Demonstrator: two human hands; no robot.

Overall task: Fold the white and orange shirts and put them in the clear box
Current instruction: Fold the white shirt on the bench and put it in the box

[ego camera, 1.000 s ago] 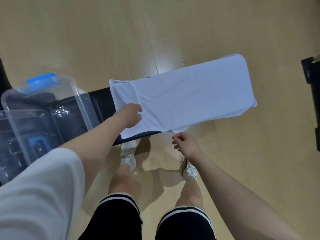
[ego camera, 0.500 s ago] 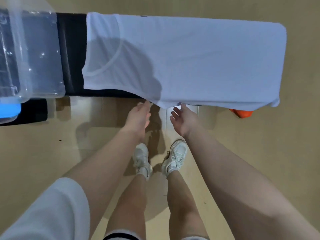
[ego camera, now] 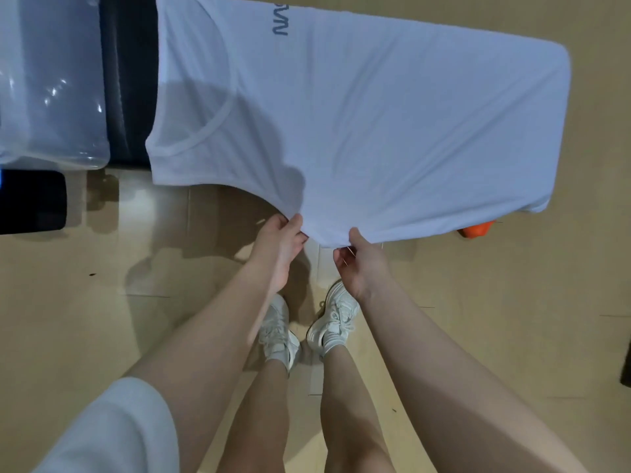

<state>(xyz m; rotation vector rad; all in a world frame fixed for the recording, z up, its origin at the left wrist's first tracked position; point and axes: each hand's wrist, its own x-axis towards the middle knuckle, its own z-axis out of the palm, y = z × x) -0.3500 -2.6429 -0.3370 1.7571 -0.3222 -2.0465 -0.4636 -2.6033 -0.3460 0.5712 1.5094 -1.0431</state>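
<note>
Left hand [ego camera: 280, 244] and right hand [ego camera: 362, 259] both pinch near hem of white shirt [ego camera: 358, 124], spread over dark tabletop [ego camera: 131, 80]. Risk: uneven pull drags shirt off edge. Orange shirt [ego camera: 476, 229] peeks below, mostly hidden. Clear box [ego camera: 51, 80] at left, seemingly empty.

The white shirt [ego camera: 358, 114] bears blue lettering, partly cut off, not fully legible.
</note>
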